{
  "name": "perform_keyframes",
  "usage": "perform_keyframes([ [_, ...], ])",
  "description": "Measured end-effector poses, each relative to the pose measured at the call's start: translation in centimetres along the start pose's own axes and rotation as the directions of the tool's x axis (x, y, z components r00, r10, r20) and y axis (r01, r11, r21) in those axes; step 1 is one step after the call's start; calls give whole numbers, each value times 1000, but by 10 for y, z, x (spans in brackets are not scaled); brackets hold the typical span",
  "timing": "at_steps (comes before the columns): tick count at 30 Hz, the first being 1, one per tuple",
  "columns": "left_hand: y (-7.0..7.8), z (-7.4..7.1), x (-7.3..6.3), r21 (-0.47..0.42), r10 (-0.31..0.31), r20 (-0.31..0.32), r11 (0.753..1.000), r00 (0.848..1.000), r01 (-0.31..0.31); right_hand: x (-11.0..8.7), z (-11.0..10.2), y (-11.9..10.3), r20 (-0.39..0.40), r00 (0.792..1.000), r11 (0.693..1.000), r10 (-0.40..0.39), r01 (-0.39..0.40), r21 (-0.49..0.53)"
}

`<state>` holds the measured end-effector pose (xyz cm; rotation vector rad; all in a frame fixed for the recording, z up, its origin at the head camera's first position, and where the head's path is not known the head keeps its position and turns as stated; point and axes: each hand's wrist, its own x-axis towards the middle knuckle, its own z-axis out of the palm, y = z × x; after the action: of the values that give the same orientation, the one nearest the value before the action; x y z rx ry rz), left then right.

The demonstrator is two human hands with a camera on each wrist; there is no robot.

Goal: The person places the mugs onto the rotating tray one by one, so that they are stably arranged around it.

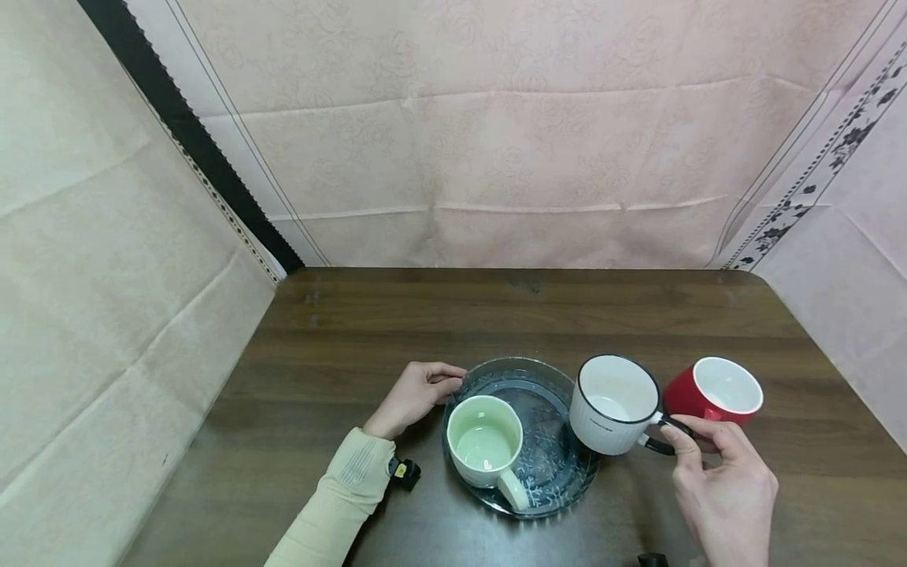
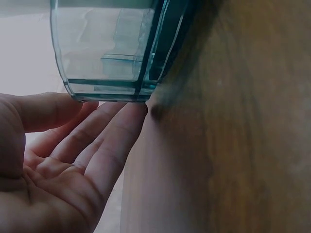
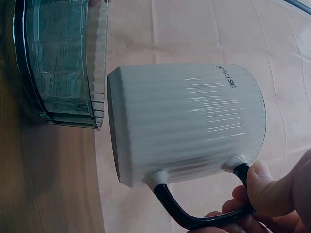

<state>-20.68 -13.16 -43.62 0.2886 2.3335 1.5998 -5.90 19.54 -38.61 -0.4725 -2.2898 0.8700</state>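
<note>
A round, see-through blue-green tray (image 1: 549, 465) with a raised wall sits on the table. My left hand (image 1: 423, 390) touches its left side; in the left wrist view the fingers (image 2: 119, 128) reach fairly straight to the outer wall, with the thumb near the rim. Inside the tray, toward the left, a pale green mug (image 1: 485, 437) stands upright, handle toward the front right. My right hand (image 1: 730, 476) pinches the black handle of a white mug (image 3: 189, 121) with a dark rim and the word "concise". That mug hangs upright just above the tray's right edge.
A red mug (image 1: 690, 398) with a white inside leans on its side right of the white mug, behind my right hand. The brown wooden table (image 1: 340, 315) ends at a pale cloth backdrop (image 1: 496, 157), with more cloth along both sides.
</note>
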Motion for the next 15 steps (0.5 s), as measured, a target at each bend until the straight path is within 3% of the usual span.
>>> perform_keyframes([
  [15, 1, 1, 0, -1, -4, -2, 1000, 1000, 4, 1, 1, -1, 8, 1000, 1000, 3, -3, -2],
])
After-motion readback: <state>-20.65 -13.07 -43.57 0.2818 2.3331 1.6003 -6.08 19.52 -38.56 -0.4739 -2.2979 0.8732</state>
